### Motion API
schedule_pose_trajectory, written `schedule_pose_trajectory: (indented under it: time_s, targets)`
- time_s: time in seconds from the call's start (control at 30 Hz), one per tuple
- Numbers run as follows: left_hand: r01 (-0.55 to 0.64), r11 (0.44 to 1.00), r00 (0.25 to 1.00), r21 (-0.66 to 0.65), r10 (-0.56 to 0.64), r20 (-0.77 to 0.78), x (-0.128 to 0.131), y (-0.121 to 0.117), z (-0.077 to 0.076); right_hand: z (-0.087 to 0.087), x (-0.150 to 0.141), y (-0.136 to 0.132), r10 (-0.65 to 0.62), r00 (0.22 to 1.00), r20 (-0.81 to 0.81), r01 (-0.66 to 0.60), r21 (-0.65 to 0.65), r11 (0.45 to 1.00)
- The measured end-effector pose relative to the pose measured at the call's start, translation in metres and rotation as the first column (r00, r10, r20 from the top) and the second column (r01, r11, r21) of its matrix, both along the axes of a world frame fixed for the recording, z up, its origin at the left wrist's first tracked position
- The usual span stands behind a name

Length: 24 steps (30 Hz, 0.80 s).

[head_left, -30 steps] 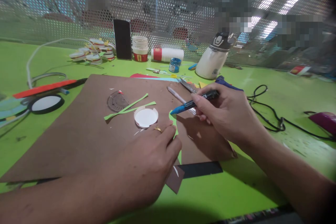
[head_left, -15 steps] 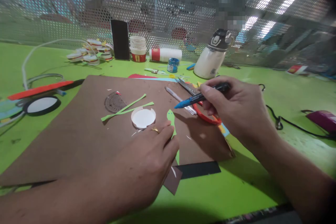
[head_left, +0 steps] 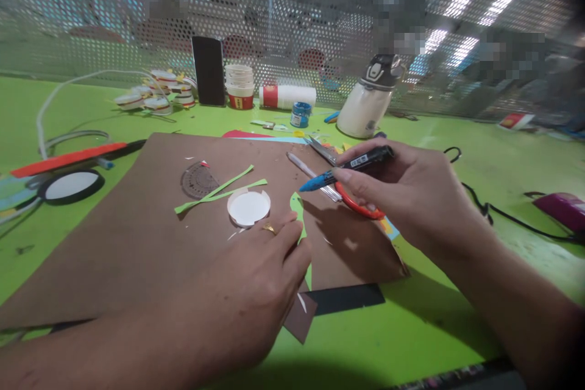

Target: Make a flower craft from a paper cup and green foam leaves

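My right hand [head_left: 402,192] grips a black and blue marker pen [head_left: 354,164]. Its blue end points down and left, just above the head end of a green paper strip [head_left: 298,207]. That strip is shaped like a snake, with a rounded tip that carried two blue dots. Fingers of my left hand [head_left: 269,274] press it against a brown board [head_left: 137,244] and hide part of it. Close to the left fingers lies a small white paper disc with a rim [head_left: 249,207]. Red-handled scissors [head_left: 359,201] lie partly behind my right hand.
Thin green paper strips [head_left: 219,190] lie crossed by a protractor [head_left: 200,180]. Behind stand a phone [head_left: 209,71], stacked paper cups [head_left: 240,86], a blue paint jar [head_left: 301,114] and a white flask [head_left: 367,100]. A roll of black tape [head_left: 70,187] lies left, a purple object [head_left: 560,210] right.
The marker pen's tip has shifted slightly left and down, coming closer over the green strip's head. My right hand has turned a little. The left hand stays on the strip.
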<state>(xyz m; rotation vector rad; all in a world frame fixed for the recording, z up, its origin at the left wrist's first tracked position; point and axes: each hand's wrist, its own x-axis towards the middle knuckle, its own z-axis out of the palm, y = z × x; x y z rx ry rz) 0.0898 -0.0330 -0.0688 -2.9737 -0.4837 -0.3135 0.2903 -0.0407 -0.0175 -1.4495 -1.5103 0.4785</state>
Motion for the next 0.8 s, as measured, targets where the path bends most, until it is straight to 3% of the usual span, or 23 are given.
schedule_pose_trajectory:
  time_s: [0.27,0.8]
  targets:
    - [0.022,0.998,0.999,0.051,-0.024,0.037,-0.001,0.001,-0.005,-0.006,0.002,0.002,-0.078,0.997,0.003,0.077,0.121,0.990]
    - [0.029,1.000,0.999,0.001,-0.029,0.039,-0.001,0.002,-0.005,-0.017,-0.005,0.006,0.005,1.000,0.004,-0.005,0.033,0.999]
